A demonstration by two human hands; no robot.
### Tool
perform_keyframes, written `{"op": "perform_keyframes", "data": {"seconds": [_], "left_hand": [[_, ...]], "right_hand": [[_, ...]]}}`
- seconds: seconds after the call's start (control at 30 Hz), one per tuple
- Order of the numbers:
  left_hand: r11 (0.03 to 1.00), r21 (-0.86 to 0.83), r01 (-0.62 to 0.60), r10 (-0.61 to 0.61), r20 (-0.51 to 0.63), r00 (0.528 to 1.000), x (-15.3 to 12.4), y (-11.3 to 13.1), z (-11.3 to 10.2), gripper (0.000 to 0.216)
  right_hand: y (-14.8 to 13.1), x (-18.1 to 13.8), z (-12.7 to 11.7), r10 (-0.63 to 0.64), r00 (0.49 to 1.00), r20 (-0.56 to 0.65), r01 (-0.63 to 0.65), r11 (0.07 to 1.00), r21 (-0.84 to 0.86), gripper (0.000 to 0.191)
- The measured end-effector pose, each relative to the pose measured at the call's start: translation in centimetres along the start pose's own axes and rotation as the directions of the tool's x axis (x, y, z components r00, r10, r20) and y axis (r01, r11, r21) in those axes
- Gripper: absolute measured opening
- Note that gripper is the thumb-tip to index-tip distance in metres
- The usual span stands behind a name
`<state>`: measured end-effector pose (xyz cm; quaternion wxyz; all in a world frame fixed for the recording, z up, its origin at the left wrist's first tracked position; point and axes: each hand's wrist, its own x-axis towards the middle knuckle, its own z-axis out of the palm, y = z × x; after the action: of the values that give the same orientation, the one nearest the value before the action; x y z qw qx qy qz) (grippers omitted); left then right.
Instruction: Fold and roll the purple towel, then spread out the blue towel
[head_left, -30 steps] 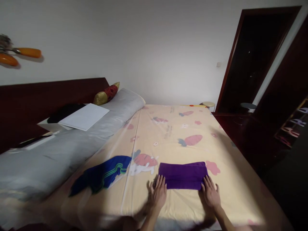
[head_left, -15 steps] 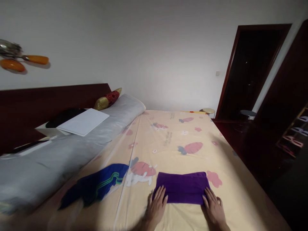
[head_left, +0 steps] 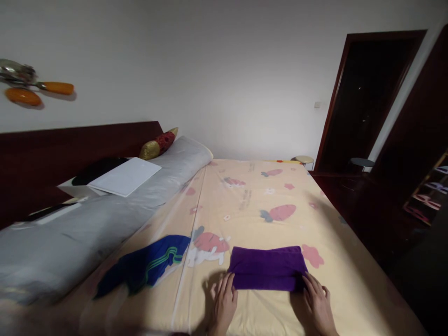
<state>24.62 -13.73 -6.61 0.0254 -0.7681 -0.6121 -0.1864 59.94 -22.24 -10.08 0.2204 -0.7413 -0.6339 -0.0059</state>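
Note:
A folded purple cloth (head_left: 268, 269) lies flat on the bed in front of me, in a wide rectangle. My left hand (head_left: 224, 296) is at its lower left corner, fingers extended and slightly bent, the tips by the cloth's edge. At the right edge, my right hand (head_left: 318, 301) touches the cloth with its fingertips, the fingers apart and lightly curved. Neither hand has visibly closed around the fabric. To the left lies a crumpled dark blue garment (head_left: 150, 263) with green stripes.
Beneath everything is a peach bed sheet (head_left: 241, 233) with carrot prints. A grey rolled bedding bundle (head_left: 105, 219) runs along the headboard (head_left: 70, 140), carrying a white flat panel (head_left: 126, 176) and a red-gold cushion (head_left: 159, 143). Stools (head_left: 304, 160) stand beyond the bed.
Both hands have shifted outward, from resting on the cloth's sides to its edges. The left fingers have slid off toward the corner. The cloth keeps its folded shape.

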Motion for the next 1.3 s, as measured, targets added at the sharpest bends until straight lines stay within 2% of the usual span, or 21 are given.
{"op": "perform_keyframes", "data": {"seconds": [0.13,0.27,0.43,0.53,0.63,0.73,0.83,0.9,0.97,1.03,1.1,1.2,1.3], "left_hand": [[0.999,0.024,-0.043,0.043,0.013,0.999,-1.8,-1.1,1.1,0.058],[0.999,0.047,-0.008,0.008,0.000,1.000,-1.1,-0.6,1.7,0.060],[0.999,0.047,0.012,-0.013,0.034,0.999,1.9,1.0,0.1,0.053],[1.000,0.021,-0.005,0.002,0.158,0.987,3.2,1.2,-1.8,0.043],[1.000,0.024,-0.010,0.002,0.316,0.949,3.2,0.6,-3.4,0.038],[0.999,0.043,0.021,-0.036,0.395,0.918,2.1,0.1,-3.7,0.047],[0.996,0.094,-0.008,-0.034,0.434,0.900,0.9,1.3,-3.1,0.056],[0.993,0.079,-0.085,0.041,0.453,0.890,0.1,3.3,-2.3,0.057],[0.981,-0.025,-0.191,0.180,0.465,0.867,-0.5,5.7,-1.3,0.057],[0.943,-0.160,-0.291,0.332,0.445,0.832,-1.1,7.8,-0.2,0.059],[0.909,-0.239,-0.342,0.413,0.404,0.816,-1.4,8.9,0.6,0.061],[0.908,-0.233,-0.347,0.411,0.343,0.845,-1.4,7.6,0.9,0.058],[0.943,-0.131,-0.305,0.330,0.259,0.908,-1.4,3.5,0.2,0.050]], "right_hand": [[0.0,-2.0,0.6,-0.018,0.999,-0.048,0.018,1.000,-0.011,0.047],[-1.1,-0.9,0.0,0.018,0.998,-0.063,-0.021,0.999,-0.038,0.041],[-2.2,3.0,-2.9,0.009,0.993,0.118,0.001,0.997,-0.081,0.043],[-1.8,4.6,-4.3,-0.030,0.988,0.152,0.042,0.996,-0.077,0.043],[-1.2,4.2,-5.0,-0.063,0.980,0.190,0.076,0.995,-0.062,0.036],[-0.9,2.6,-4.9,-0.075,0.969,0.237,0.088,0.995,-0.047,0.039],[-1.6,1.4,-4.3,-0.044,0.969,0.244,0.059,0.997,-0.056,0.048],[-3.0,1.1,-3.8,-0.020,0.976,0.217,0.029,0.999,-0.039,0.056],[-5.2,1.2,-3.2,-0.078,0.971,0.225,0.070,0.997,0.043,0.063],[-7.6,1.2,-2.5,-0.194,0.942,0.275,0.154,0.975,0.160,0.059],[-9.3,1.2,-1.6,-0.261,0.911,0.319,0.193,0.954,0.230,0.049],[-9.0,1.0,-0.6,-0.200,0.924,0.327,0.142,0.971,0.191,0.052],[-5.5,0.5,-0.2,-0.107,0.953,0.284,0.084,0.992,0.092,0.052]]}}
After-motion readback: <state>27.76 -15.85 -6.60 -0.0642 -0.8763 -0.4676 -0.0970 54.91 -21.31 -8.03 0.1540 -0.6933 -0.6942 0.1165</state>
